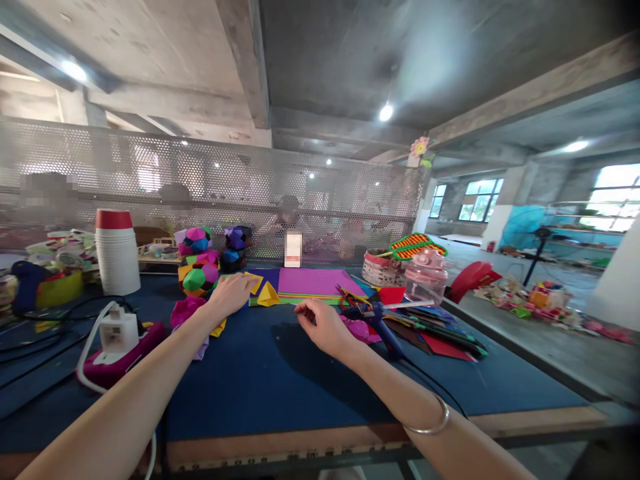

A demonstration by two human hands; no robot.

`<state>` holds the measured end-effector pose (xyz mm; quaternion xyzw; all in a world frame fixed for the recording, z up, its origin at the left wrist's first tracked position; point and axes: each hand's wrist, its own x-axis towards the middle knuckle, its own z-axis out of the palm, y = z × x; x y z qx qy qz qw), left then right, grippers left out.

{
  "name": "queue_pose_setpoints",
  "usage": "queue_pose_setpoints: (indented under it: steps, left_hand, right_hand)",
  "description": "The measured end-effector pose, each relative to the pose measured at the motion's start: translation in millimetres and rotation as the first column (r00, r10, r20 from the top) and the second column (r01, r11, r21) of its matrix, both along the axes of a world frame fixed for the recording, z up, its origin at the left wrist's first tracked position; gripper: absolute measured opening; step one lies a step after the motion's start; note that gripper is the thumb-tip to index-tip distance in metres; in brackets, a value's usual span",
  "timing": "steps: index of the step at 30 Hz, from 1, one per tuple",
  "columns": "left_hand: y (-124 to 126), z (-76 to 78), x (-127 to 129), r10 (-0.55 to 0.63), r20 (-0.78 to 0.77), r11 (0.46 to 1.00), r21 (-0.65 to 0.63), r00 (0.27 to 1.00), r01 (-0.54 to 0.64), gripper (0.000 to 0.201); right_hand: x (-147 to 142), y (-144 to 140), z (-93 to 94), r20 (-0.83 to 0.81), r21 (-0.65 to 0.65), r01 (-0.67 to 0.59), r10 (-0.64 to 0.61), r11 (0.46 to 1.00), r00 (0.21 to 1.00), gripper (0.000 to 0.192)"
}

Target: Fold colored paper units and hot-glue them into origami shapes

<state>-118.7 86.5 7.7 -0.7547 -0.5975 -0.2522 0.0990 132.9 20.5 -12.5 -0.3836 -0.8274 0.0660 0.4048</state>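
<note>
My left hand (234, 293) reaches over the left middle of the table, its fingers together at a small yellow folded piece (257, 284). Just right of it stands a second yellow folded piece (269, 295), shaped like a little pyramid. Over the blue table mat (240, 387) hovers my right hand (325, 327), loosely curled, with thumb and fingers apart and nothing between them. Close to its right lies a blue glue gun (375, 320). Behind the hands is a stack of coloured sheets with a purple one (315, 283) on top.
Multicoloured faceted balls (197, 273) stand left, near stacked white cups (117, 257) and a purple power strip (125, 353). On the right are a woven basket (383, 268), a clear bottle (426, 277) and scissors (350, 293). A phone (293, 250) stands against the perforated screen (240, 173).
</note>
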Motion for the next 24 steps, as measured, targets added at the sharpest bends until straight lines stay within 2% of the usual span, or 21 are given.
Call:
queue_pose_setpoints:
  steps: [5,10,13,16,20,24]
  left_hand:
    - [-7,6.5,7,-0.022,-0.022,0.996,0.082,1.000,0.024,0.048]
    - [-9,-4.9,10,-0.017,-0.125,1.000,0.000,0.992,0.018,0.040]
    - [-12,-9.9,14,-0.106,-0.184,0.994,-0.016,0.977,0.105,0.030]
    - [-16,-6.4,20,-0.237,-0.195,0.971,-0.021,0.952,0.238,0.028]
    - [-20,8.2,28,-0.248,0.015,0.968,0.045,0.969,0.247,0.043]
    - [-28,17.1,34,-0.268,0.206,0.963,0.090,0.941,0.255,0.047]
  right_hand:
    - [1,1,-0.5,0.011,0.002,0.000,0.000,1.000,1.000,0.013]
    - [1,1,-1.4,0.015,0.001,0.002,-0.002,1.000,1.000,0.012]
    - [1,1,-1.9,0.017,0.004,0.004,-0.004,1.000,1.000,0.012]
    - [1,1,-1.8,0.019,0.003,0.007,-0.007,1.000,1.000,0.013]
    - [1,1,-0.4,0.021,-0.002,0.001,-0.001,1.000,1.000,0.014]
    - [1,-1,2.2,0.012,-0.014,0.005,-0.005,1.000,1.000,0.016]
